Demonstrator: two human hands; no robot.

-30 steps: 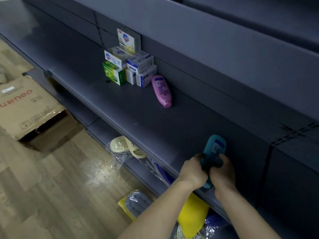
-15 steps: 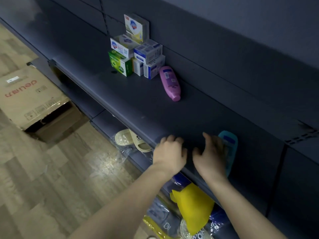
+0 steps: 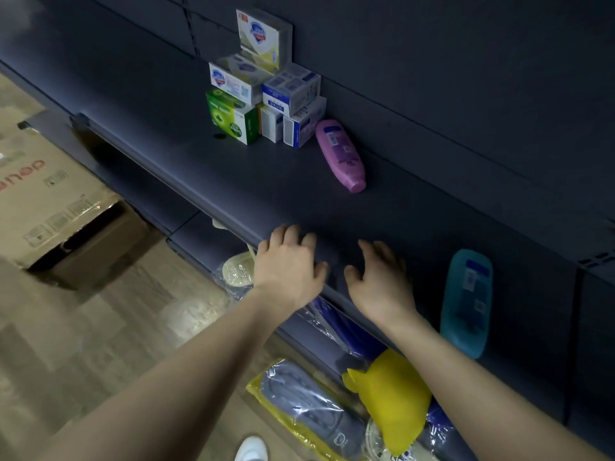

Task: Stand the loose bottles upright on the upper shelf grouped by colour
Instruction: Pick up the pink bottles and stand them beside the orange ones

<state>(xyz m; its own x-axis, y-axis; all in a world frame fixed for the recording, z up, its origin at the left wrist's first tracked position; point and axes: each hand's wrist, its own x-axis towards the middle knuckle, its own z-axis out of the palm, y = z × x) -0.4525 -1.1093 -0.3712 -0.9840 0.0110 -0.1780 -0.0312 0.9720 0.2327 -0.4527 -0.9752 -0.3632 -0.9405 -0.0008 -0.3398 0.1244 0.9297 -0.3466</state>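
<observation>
A teal bottle (image 3: 466,304) appears to stand upright near the front edge of the dark upper shelf (image 3: 266,184), at the right. Farther back, a pink bottle (image 3: 341,156) lies on its side with its cap toward me, right beside the soap boxes. My left hand (image 3: 289,264) and my right hand (image 3: 379,281) hover side by side over the shelf's front edge, fingers spread and relaxed, holding nothing. The right hand is a short way left of the teal bottle and apart from it.
Several stacked soap boxes (image 3: 266,94) stand against the shelf's back panel. The lower shelf holds bagged slippers (image 3: 239,271), a yellow item (image 3: 389,394) and a yellow-edged pack (image 3: 309,414). A cardboard box (image 3: 50,201) sits on the wooden floor at left.
Both hands let go of the teal bottle, which now stands alone on the shelf, and they moved left along the front edge.
</observation>
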